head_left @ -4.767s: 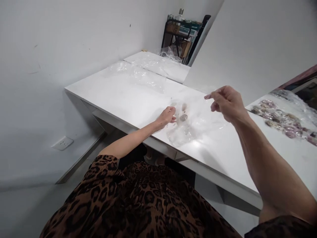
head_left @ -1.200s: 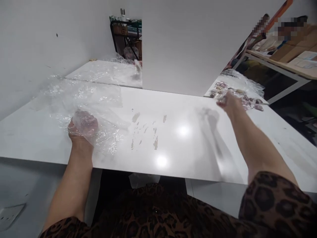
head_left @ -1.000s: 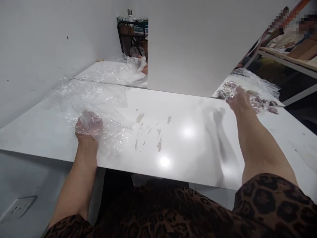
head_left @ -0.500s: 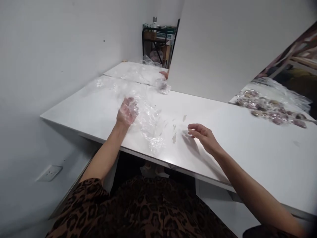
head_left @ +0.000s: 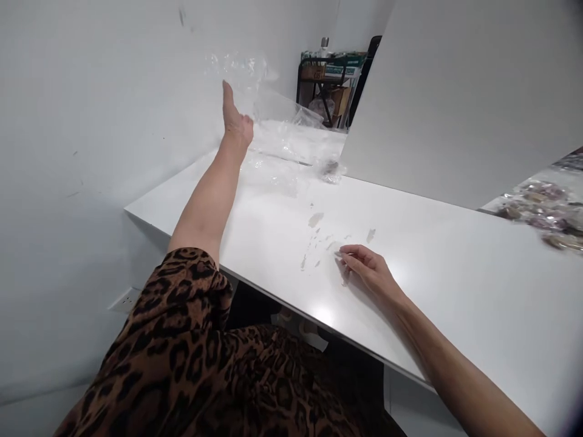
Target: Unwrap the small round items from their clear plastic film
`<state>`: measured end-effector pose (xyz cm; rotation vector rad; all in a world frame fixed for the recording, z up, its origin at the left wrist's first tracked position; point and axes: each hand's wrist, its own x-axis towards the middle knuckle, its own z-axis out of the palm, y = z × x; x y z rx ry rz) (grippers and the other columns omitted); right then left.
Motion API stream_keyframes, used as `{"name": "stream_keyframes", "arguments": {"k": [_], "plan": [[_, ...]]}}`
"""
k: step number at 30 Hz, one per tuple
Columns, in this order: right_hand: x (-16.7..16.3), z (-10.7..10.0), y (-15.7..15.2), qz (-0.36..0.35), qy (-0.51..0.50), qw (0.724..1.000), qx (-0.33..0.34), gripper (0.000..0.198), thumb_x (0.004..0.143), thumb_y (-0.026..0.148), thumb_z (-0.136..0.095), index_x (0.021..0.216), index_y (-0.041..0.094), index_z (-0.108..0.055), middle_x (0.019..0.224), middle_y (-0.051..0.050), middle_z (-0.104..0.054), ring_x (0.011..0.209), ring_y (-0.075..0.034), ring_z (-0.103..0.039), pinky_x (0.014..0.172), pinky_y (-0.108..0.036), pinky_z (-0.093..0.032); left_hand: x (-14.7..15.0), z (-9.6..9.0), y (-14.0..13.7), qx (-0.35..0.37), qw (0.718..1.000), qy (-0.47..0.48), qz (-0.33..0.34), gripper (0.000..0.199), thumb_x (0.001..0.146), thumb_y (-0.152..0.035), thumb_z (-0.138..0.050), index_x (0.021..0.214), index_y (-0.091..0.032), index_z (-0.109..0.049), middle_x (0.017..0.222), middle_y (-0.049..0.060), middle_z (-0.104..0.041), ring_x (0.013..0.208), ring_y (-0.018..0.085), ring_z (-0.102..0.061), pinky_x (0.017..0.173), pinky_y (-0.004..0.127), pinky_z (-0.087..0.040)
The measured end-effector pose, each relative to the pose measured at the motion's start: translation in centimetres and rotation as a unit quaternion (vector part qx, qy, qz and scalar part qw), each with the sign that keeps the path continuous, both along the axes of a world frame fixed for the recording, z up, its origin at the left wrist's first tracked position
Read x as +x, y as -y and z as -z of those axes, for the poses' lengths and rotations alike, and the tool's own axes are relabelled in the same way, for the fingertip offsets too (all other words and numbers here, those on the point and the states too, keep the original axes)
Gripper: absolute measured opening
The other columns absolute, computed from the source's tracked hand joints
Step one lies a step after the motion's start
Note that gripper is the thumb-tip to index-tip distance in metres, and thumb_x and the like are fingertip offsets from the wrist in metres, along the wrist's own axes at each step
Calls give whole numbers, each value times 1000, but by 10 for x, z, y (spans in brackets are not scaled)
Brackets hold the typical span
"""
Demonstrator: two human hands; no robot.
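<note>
My left hand [head_left: 237, 118] is raised over the far left of the table, thumb stretched up and apart from the fingers, which are partly turned away. Just beyond it a sheet of clear plastic film [head_left: 241, 70] hangs in the air, blurred; I see no firm grip on it. My right hand [head_left: 368, 267] is low over the white table [head_left: 273, 243], thumb and fingertips pinched together. Any small thing between those tips is too faint to name. Grey worn patches [head_left: 316, 220] mark the tabletop close to it.
More clear film [head_left: 277, 173] lies along the far left side, with a small plastic-wrapped bundle [head_left: 331, 170] beside the white panel [head_left: 423, 103]. Several wrapped dark and pinkish pieces [head_left: 546, 209] are piled at right. A black shelf [head_left: 323, 79] stands behind.
My left hand has swung up and away from me, and the film has moved with it off the middle of the table. My right fingertips have closed together. The view has shifted left.
</note>
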<state>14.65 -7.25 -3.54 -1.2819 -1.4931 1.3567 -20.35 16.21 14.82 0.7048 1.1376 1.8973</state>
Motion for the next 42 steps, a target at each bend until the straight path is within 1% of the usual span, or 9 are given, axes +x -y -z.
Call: {"name": "stream_keyframes", "arguments": {"k": [4,9,14,18,25,31,35,39,42], "plan": [[1,-1,3,-26,4,1000,-7,44,86,62,-71,108,23,-69,82,-4,-64,68,-18,-60,63,-37,-54,47,59,-3,-91,967,-221,-85,62,101,-38,-63,153,-17,-38,167,15,-32,162,26,-18,130,38,-22],[0,-2,5,-51,19,998,15,35,95,54,-62,106,21,-66,85,-4,-62,69,-16,-60,64,-35,-53,132,113,-3,-103,776,-623,13,42,102,-39,-54,143,-29,-59,164,6,-43,158,28,-25,129,41,-24],[4,1,3,-80,13,996,44,26,98,47,-58,102,23,-65,94,-5,-63,74,-16,-60,68,-34,-52,171,125,-41,-132,688,-711,69,65,96,-33,-58,159,-25,-41,174,8,-25,163,32,-9,131,48,-14],[5,1,1,-85,5,995,44,25,97,46,-58,103,22,-65,93,-4,-63,74,-15,-60,71,-35,-51,176,136,-55,-134,655,-739,82,40,94,-21,-53,133,-18,-63,162,15,-42,163,34,-11,129,50,-11],[5,9,-9,-29,-42,998,37,39,89,55,-67,105,20,-68,83,-4,-65,74,-16,-58,73,-35,-49,177,132,3,-60,707,-692,133,24,98,-14,-39,102,-18,-62,100,10,-70,108,27,-63,115,47,-27],[16,14,-28,229,-67,963,128,71,76,69,-74,129,26,-55,129,-11,-58,98,-22,-58,78,-38,-54,171,132,98,-11,826,-479,296,9,93,-22,-54,85,-18,-56,77,-1,-58,72,13,-52,85,32,-41],[32,11,-35,290,-4,943,162,91,71,72,-78,145,29,-46,145,-14,-50,124,-31,-51,92,-47,-54,171,144,147,17,849,-372,376,10,92,-24,-57,85,-16,-57,76,-1,-54,68,10,-48,68,24,-38],[45,9,-42,207,-41,970,120,71,59,63,-89,113,23,-67,108,-9,-65,99,-26,-59,86,-45,-54,172,151,175,16,850,-325,414,11,88,-24,-65,84,-16,-59,75,-3,-55,66,7,-47,63,22,-37],[51,2,-45,180,-106,967,146,42,61,51,-91,78,21,-66,80,-1,-60,77,-16,-56,84,-39,-52,168,154,181,-45,897,-271,346,11,83,-17,-66,77,-16,-57,69,-4,-53,61,7,-47,58,21,-38]]}}
